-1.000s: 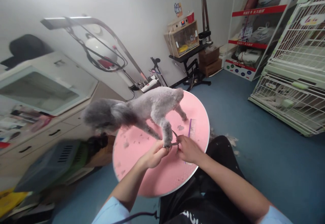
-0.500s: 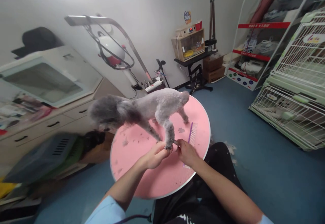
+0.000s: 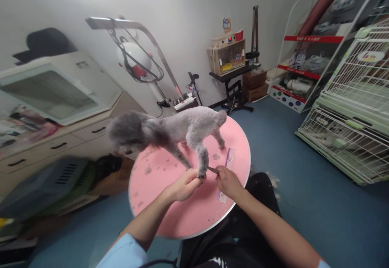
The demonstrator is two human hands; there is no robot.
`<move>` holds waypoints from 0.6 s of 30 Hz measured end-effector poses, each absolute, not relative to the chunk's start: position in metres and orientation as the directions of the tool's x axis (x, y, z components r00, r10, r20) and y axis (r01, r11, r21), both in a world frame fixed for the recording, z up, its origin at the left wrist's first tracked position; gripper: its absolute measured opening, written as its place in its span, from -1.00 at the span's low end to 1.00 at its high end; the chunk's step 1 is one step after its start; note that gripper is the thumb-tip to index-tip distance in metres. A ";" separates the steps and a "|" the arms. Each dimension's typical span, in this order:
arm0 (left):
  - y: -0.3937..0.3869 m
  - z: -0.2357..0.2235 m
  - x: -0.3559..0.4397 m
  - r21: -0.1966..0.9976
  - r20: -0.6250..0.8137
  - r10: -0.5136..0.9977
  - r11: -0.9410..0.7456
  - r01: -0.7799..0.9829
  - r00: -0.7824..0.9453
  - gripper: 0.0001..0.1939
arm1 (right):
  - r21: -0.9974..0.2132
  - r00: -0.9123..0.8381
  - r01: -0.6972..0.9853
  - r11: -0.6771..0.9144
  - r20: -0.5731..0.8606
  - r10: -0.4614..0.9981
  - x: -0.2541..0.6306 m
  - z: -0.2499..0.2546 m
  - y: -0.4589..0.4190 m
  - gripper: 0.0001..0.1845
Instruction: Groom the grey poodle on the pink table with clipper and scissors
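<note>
A grey dog (image 3: pixel 185 128) with a close-clipped body and fluffy head stands on a round pink table (image 3: pixel 170 219), its head to the left. My left hand (image 3: pixel 187 185) is closed around the paw of its near hind leg. In my right hand (image 3: pixel 229 183) is a pair of scissors (image 3: pixel 212 170), seen as one slim dark strip with the tip beside that leg, just above the paw. My fingers hide the handles. A purple-backed comb (image 3: pixel 230 160) lies on the table, partly covered by my right hand. Loose tufts of hair (image 3: pixel 148 170) are scattered over the surface.
A bent metal grooming arm (image 3: pixel 136 25) with looped cords rises behind the dog. White wire cages (image 3: pixel 349 126) and a red-edged shelf rack (image 3: pixel 310 73) stand at right. To the left are a drawer cabinet (image 3: pixel 75 138) and a pet carrier (image 3: pixel 57 179). Hair lies on the blue floor.
My right hand has drawn slightly right, away from the leg, so more of the scissors shows. My left hand stays on the paw. The view has shifted a little.
</note>
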State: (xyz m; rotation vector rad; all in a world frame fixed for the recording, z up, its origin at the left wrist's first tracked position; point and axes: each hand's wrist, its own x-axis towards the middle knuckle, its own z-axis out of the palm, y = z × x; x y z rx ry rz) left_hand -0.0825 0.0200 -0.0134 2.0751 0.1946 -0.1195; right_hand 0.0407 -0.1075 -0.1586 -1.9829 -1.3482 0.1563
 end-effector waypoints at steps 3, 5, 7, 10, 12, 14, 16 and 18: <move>0.021 -0.017 -0.083 0.838 -0.139 0.073 -0.523 0.157 0.988 -0.83 | -0.625 0.452 0.754 -0.200 0.273 0.849 0.042 -0.158 -0.110 -0.71; 0.022 -0.021 -0.085 0.795 -0.119 0.086 -0.589 0.147 0.989 -0.80 | -0.644 0.470 0.744 -0.179 0.313 0.825 0.041 -0.159 -0.114 -0.69; 0.026 -0.028 -0.088 0.714 -0.115 0.123 -0.680 0.168 0.986 -0.81 | -0.638 0.479 0.759 -0.130 0.412 0.775 0.037 -0.160 -0.119 -0.68; 0.044 -0.045 -0.095 0.607 -0.065 0.289 -0.748 0.268 0.955 -0.61 | -0.556 0.449 0.815 -0.161 0.431 0.783 0.029 -0.159 -0.126 -0.83; 0.062 -0.059 -0.100 0.629 0.054 0.471 -0.701 0.336 0.880 -0.56 | -0.475 0.449 0.827 -0.301 0.236 0.862 0.026 -0.155 -0.130 -0.85; 0.082 -0.073 -0.104 0.721 0.180 0.660 -0.593 0.359 0.729 -0.64 | -0.367 0.490 0.804 -0.468 -0.037 0.871 0.029 -0.146 -0.137 -0.75; 0.102 -0.083 -0.106 0.823 0.248 0.809 -0.467 0.324 0.533 -0.67 | -0.278 0.528 0.768 -0.577 -0.236 0.816 0.038 -0.134 -0.145 -0.77; 0.119 -0.089 -0.103 0.911 0.248 0.907 -0.338 0.237 0.341 -0.66 | -0.214 0.578 0.727 -0.652 -0.323 0.750 0.050 -0.122 -0.153 -0.72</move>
